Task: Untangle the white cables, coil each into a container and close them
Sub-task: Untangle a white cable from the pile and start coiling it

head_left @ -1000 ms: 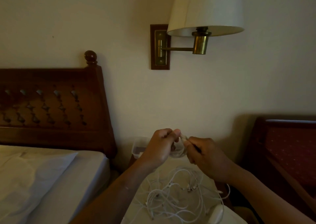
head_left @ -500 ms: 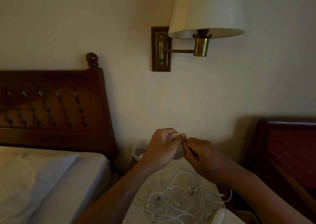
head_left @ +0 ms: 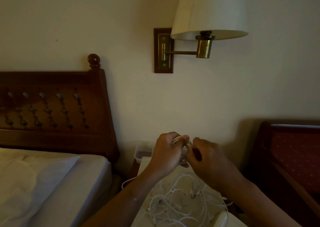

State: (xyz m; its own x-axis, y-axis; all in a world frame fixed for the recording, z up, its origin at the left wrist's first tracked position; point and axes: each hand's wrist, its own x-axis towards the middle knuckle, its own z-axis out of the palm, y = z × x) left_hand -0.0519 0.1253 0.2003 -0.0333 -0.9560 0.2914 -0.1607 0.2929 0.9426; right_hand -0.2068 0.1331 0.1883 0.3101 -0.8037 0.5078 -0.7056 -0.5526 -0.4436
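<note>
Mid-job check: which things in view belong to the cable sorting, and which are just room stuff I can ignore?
Job:
- left hand and right hand, both gripping a white cable coil
- tangled white cables on the small table
- clear container behind the hands

Ignore:
- wall lamp
- bed and headboard
- red chair

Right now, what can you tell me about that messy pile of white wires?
The wires are thin white cables with small plugs, lying tangled in loose loops on a pale tabletop below both hands. One strand hangs over the table's left edge. A coiled cable is held in the left hand, and the right hand pinches it too.
</note>
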